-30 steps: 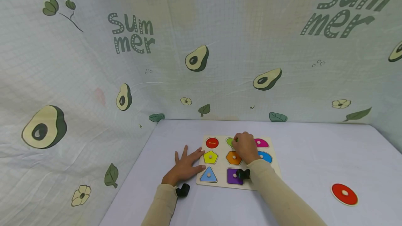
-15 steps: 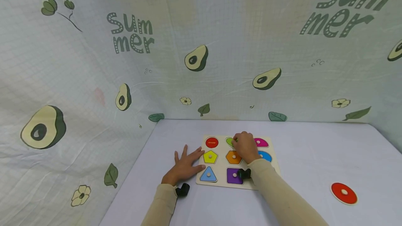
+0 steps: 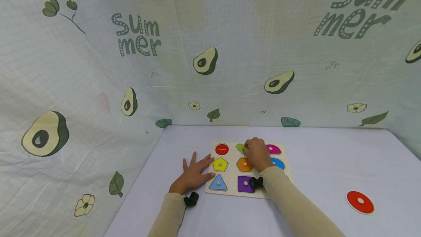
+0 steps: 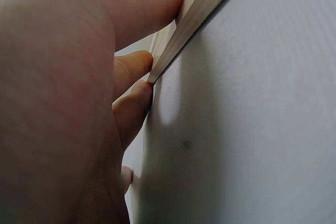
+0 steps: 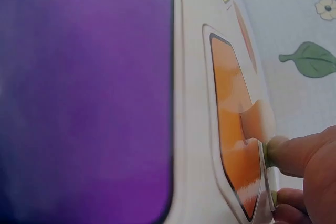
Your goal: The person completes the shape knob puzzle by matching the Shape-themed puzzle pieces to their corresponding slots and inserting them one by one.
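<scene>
A pale wooden peg puzzle board [image 3: 232, 178] lies on the table with coloured, knobbed shapes in it. My right hand [image 3: 258, 154] is over the top middle, fingers curled, pinching a green puzzle piece [image 3: 240, 149] whose knob is hidden behind the fingers. In the right wrist view, bits of green show beside the thumb [image 5: 294, 153], just past the orange hexagon [image 5: 226, 103]. With fingers spread, my left hand [image 3: 191, 175] rests at the board's left side. Its thumb [image 4: 149, 11] and fingertips touch the board's edge [image 4: 195, 22] in the left wrist view.
A loose red round piece [image 3: 356, 200] with a pale knob lies on the table to the right. The board's top left recess [image 3: 222, 149] shows a red printed circle with lettering. Behind the table hangs a patterned cloth [image 3: 236, 94]; another stretch runs along the left.
Both hands hold nearly the same places. The right hand stays on the green piece, and the view has shifted very slightly.
</scene>
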`<state>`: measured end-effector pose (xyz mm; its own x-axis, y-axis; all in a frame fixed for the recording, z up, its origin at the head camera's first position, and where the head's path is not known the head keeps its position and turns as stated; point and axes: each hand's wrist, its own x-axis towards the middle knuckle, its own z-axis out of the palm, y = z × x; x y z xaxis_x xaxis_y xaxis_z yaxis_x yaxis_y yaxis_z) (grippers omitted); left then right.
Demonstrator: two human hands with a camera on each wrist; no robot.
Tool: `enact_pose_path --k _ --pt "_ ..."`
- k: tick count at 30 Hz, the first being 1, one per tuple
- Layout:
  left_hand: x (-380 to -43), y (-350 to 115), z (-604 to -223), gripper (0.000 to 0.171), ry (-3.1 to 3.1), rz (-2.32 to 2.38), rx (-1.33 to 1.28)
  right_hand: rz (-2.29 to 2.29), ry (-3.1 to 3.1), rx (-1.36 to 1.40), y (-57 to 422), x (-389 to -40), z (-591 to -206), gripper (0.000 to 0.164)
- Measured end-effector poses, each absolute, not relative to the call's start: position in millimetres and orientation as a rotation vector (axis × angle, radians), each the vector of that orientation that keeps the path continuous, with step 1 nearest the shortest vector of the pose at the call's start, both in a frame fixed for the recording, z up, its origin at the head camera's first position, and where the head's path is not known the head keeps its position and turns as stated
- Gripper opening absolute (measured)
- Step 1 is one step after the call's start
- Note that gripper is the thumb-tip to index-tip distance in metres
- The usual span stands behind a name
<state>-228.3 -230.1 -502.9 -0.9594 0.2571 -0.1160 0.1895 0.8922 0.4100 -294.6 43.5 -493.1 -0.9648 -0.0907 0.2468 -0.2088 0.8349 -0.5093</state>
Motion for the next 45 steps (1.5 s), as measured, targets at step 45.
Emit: enact_pose_path --k 45 --pt "-228.2 -231.5 -507.0 0.070 2.899 0.586 0.353 1.028 -2.770 0.167 172.7 -184.3 -460.4 0.028"
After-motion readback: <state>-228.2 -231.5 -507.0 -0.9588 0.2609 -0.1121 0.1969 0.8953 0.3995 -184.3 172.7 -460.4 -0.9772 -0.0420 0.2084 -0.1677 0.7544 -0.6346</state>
